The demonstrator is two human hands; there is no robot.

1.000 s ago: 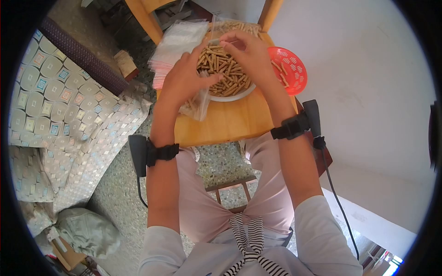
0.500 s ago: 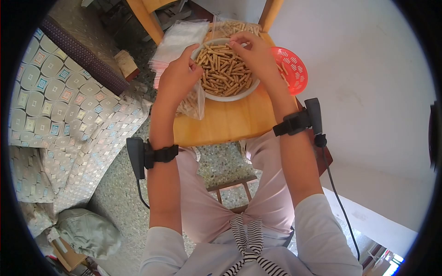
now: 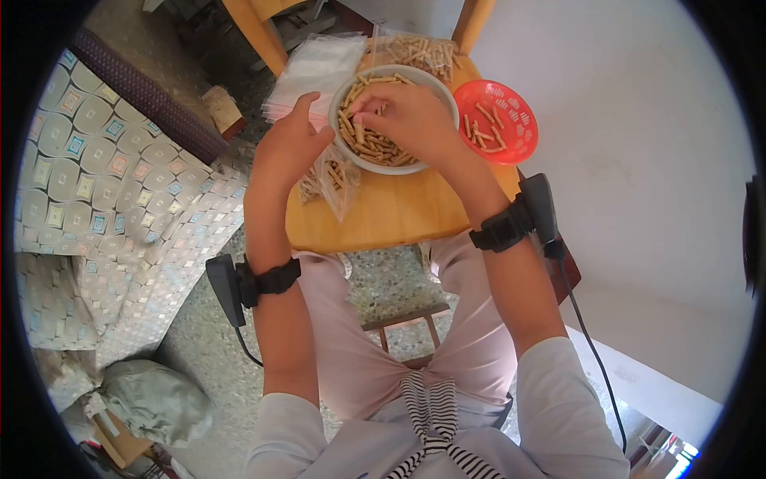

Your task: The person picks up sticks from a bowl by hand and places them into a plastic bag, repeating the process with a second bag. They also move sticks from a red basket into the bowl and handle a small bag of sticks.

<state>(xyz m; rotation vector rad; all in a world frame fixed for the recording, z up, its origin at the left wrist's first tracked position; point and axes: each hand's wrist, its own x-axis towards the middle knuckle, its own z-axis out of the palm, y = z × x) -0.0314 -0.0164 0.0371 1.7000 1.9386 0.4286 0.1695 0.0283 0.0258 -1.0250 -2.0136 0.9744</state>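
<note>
A white bowl full of short brown sticks stands on a wooden chair seat. Over the bowl, my right hand has its fingertips pinched at a short brown stick; the hand covers part of the pile. My left hand is left of the bowl, thumb and forefinger apart, with nothing visible in it. Below that hand lies a clear plastic bag holding some sticks, beside the bowl.
Flat clear bags are stacked at the seat's back left. A filled plastic bag lies behind the bowl. To the right is a red plastic basket with several sticks in it. A white wall rises on the right.
My right hand has moved left and nearer, from the bowl's far edge to above its middle. My left hand has drawn back left, away from the bowl. The red basket shows more fully.
</note>
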